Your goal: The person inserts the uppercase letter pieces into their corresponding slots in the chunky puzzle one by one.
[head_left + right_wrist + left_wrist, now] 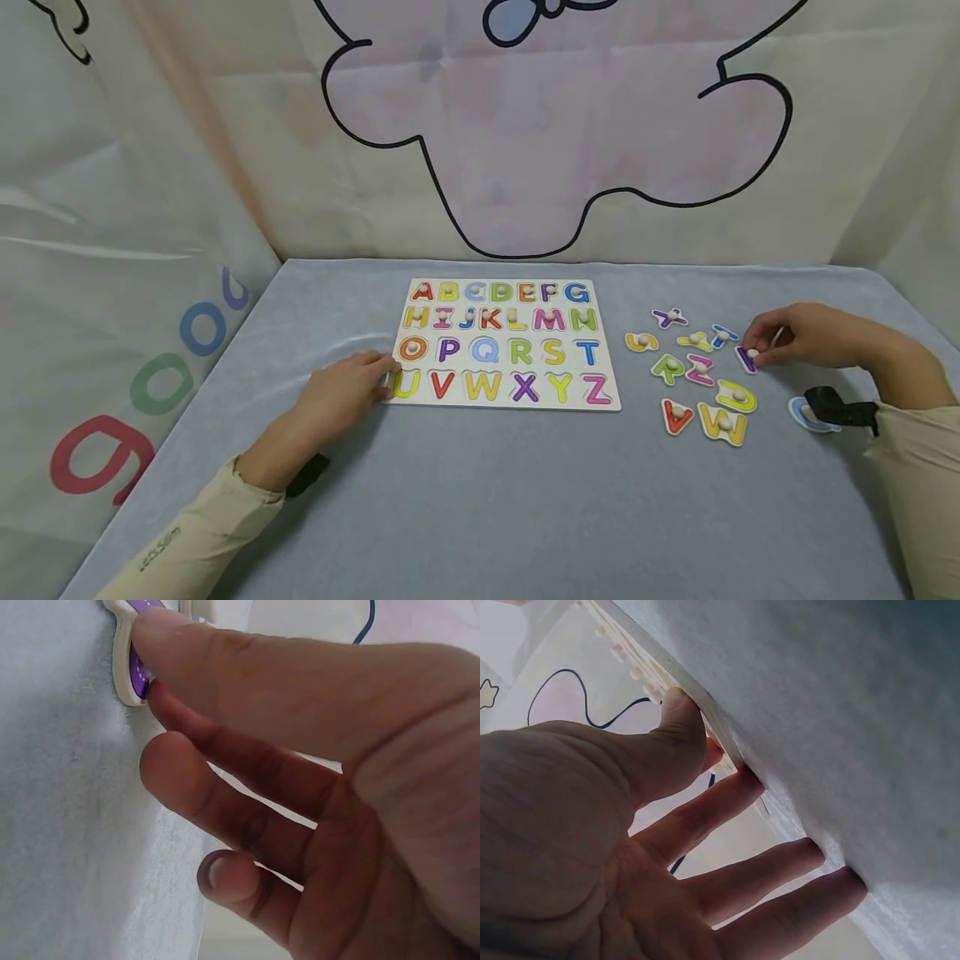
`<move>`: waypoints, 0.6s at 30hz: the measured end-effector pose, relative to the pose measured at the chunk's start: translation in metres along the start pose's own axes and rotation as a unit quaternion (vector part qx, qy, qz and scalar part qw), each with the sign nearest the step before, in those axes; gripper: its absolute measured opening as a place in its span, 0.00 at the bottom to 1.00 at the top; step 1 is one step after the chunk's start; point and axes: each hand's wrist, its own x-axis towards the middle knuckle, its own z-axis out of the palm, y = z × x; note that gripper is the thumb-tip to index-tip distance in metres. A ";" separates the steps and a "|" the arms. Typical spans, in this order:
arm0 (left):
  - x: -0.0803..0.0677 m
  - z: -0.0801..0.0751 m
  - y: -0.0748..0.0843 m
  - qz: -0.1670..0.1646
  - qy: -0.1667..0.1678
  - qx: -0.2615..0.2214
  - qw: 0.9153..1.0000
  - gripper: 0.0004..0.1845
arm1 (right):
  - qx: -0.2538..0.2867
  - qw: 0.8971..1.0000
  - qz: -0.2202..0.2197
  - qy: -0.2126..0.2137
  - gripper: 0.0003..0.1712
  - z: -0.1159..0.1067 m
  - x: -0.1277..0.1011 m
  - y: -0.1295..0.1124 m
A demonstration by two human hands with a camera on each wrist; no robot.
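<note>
A white alphabet board (453,402) lies on the table, printed with coloured capitals A to Z. My left hand (343,385) holds its near left corner, with thumb (681,720) and forefinger at the board's edge. The other fingers (772,864) extend down to the cloth. At the right, my right hand (806,335) pinches a purple letter piece (745,360) between thumb and forefinger. In the right wrist view the thumb covers much of that purple piece (137,675), and the remaining fingers are loosely bent.
Loose knobbed letters lie right of the board, including a red V (677,417), yellow W (722,424), green R (667,368), pink Z (700,370) and purple X (669,317). A blue piece (813,417) is under the right wrist strap. Knobbed letters fill the board's upper rows.
</note>
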 end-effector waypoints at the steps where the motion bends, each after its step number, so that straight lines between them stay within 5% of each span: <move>1: 0.000 0.000 0.000 -0.001 0.000 0.001 1.000 0.18 | -0.006 1.000 0.003 0.002 0.10 -0.001 0.000 -0.001; 7: 0.001 -0.003 0.000 -0.003 0.010 0.004 1.000 0.18 | -0.026 0.999 0.000 0.031 0.10 -0.004 0.004 -0.003; 18: -0.002 0.003 0.000 0.010 0.020 -0.004 1.000 0.14 | -0.025 1.000 0.016 0.010 0.14 0.001 0.001 0.000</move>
